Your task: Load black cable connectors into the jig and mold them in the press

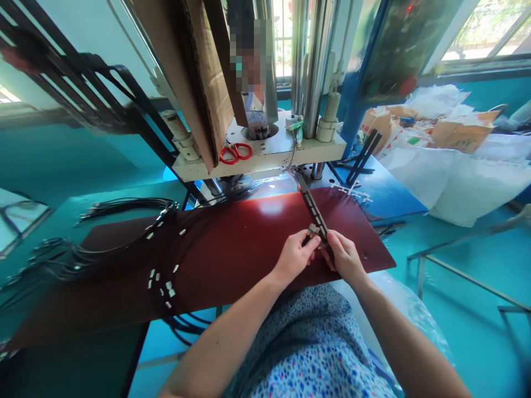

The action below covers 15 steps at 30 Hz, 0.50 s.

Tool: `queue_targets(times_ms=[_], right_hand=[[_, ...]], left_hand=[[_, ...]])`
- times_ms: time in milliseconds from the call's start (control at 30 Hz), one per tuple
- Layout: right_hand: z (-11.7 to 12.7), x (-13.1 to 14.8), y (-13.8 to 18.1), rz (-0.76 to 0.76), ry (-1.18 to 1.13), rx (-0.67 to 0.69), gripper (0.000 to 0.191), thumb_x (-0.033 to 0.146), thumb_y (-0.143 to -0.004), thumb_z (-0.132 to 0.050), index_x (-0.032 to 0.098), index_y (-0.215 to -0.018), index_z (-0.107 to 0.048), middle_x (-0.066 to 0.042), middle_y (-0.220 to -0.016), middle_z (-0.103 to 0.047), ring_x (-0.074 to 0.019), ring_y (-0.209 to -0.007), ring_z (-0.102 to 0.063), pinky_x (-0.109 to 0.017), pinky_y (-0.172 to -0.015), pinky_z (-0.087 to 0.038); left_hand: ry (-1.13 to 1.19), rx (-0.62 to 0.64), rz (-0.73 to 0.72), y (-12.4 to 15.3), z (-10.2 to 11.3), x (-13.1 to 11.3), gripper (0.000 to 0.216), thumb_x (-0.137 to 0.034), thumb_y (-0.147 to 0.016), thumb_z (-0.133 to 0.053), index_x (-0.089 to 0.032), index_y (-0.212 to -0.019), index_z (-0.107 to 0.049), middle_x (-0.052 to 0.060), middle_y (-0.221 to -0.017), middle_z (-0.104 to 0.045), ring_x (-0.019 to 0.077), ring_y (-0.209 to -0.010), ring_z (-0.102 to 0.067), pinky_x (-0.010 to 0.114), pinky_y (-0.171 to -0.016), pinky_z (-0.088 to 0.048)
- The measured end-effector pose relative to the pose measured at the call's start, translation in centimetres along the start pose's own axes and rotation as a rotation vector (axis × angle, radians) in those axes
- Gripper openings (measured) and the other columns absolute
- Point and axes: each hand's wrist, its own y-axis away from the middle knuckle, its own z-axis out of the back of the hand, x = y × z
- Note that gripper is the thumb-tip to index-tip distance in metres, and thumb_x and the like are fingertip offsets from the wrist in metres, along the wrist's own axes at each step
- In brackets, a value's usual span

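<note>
My left hand [295, 255] is closed in a pinch on a small metallic connector piece [313, 229], and its dark end shows between thumb and fingers. Close beside it, my right hand [344, 256] grips the near end of a long narrow dark bar with slots [314, 208]. That bar slants away from me over the reddish-brown board [232, 243] toward the machine. The two hands almost touch. Part of the connector is hidden by my fingers.
Black cables with white tags [166, 287] lie across the board's left side. Ahead stands a press with a white plate [265, 157] carrying red-handled scissors [235, 153]. Right of it are a blue table [394, 190], white sprue pieces [352, 192] and large white bags [460, 177].
</note>
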Motion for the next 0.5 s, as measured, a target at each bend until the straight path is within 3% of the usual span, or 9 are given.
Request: queue_targets(times_ms=[133,300,500], right_hand=[[0.09,0.13,0.22,-0.041,-0.057,-0.051,0.038,0.052,-0.088,-0.041,0.016,-0.091,-0.055,0.008,-0.041,-0.042,-0.0076,-0.029,-0.035,-0.02,-0.031,-0.022],[0.08,0.01,0.21,-0.073,-0.137,-0.062,0.052,0.05,-0.085,-0.047,0.014,-0.123,-0.048,0.009,-0.04,-0.043,-0.0078,-0.029,-0.033,-0.019,-0.03,-0.022],[0.35,-0.2,-0.01,-0.087,-0.132,-0.025,0.057,0.051,-0.084,-0.049,0.013,-0.127,-0.049,0.009,-0.04,-0.042,-0.0074,-0.029,-0.033,-0.019,-0.029,-0.022]], left_hand=[[0.061,-0.059,-0.014,-0.42,0.62,-0.23,0.028,-0.044,-0.086,-0.042,-0.018,-0.085,-0.053,-0.006,-0.047,-0.048,0.0073,-0.039,-0.04,0.019,-0.044,-0.03],[-0.039,0.009,-0.059,-0.51,0.52,-0.55,0.024,-0.034,-0.079,-0.054,-0.016,-0.065,-0.049,-0.005,-0.049,-0.048,0.0073,-0.046,-0.043,0.019,-0.05,-0.031],[-0.012,0.034,0.004,-0.72,0.48,-0.71,0.025,-0.036,-0.075,-0.058,-0.015,-0.061,-0.052,-0.005,-0.048,-0.046,0.0072,-0.045,-0.039,0.02,-0.048,-0.029]])
